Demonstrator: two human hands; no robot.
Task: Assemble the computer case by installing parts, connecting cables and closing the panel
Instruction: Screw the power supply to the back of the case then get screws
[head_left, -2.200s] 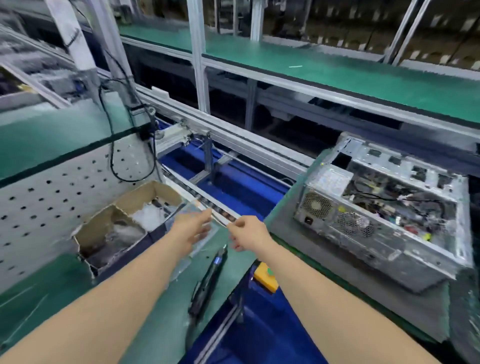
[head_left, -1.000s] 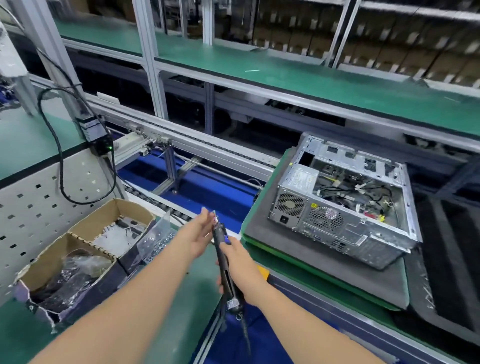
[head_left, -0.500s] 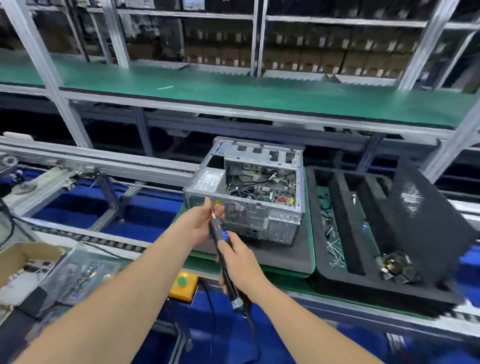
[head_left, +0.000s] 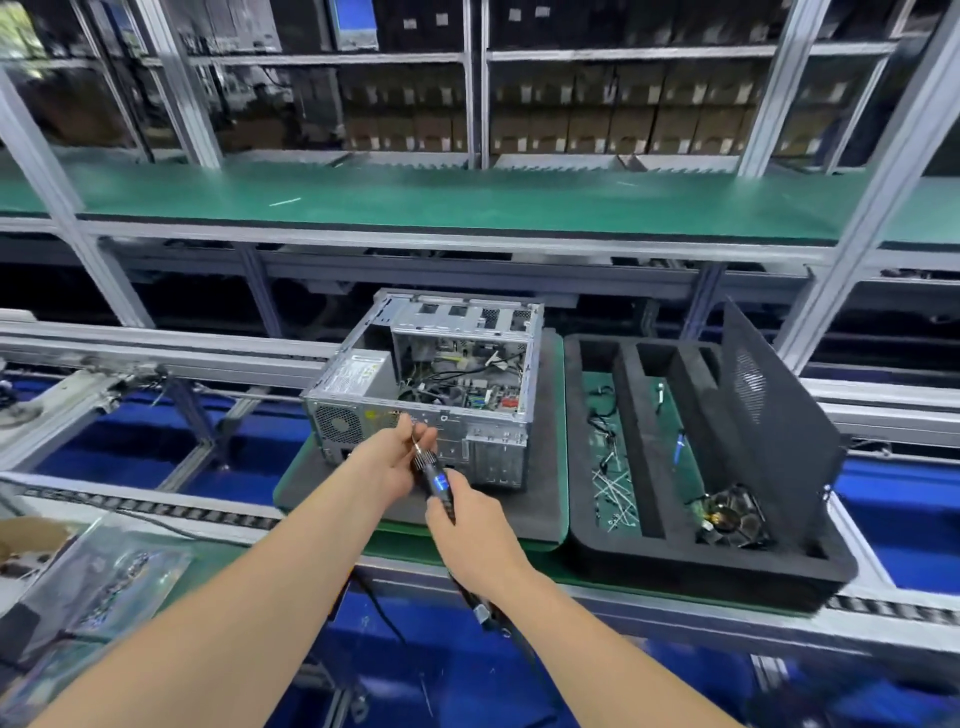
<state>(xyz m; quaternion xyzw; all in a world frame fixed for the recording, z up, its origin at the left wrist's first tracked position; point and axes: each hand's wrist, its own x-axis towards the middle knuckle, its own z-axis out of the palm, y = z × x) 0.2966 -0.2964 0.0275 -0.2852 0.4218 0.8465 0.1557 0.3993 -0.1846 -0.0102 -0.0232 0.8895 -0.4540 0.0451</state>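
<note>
Facing the bench (head_left: 649, 597), I have the computer case (head_left: 431, 384) at twelve o'clock, lying on a dark pad (head_left: 322, 488) with its open side up, so boards and loose cables show inside. At three o'clock of it sits a black foam tray (head_left: 644, 467) with small cables and ties in its slots and a fan (head_left: 732, 519) at its near end. The perforated side panel (head_left: 769, 431) leans along the tray's right edge, so the case is not yet closed. Just in front of the case's rear face I hold an electric screwdriver (head_left: 435, 480), tip toward twelve, cord trailing back toward six. My right hand (head_left: 472, 535) is wrapped round the driver's body. My left hand (head_left: 395, 457) is at its tip, thumb and fingers (head_left: 415, 431) pinching the bit end; whether a screw sits there I cannot tell. The risks I see are these: if I let go of the tip before the bit is seated, a screw could drop among the cables inside. A crooked approach could make the bit skate across the metal, and the cord could snag on the bench edge and drag my aim off. The label (head_left: 358, 374) on the power supply at ten o'clock of the case carries print too small to read. The driver's blue lit display (head_left: 440, 480) shows nothing I can make out, and I see no brand name.
</note>
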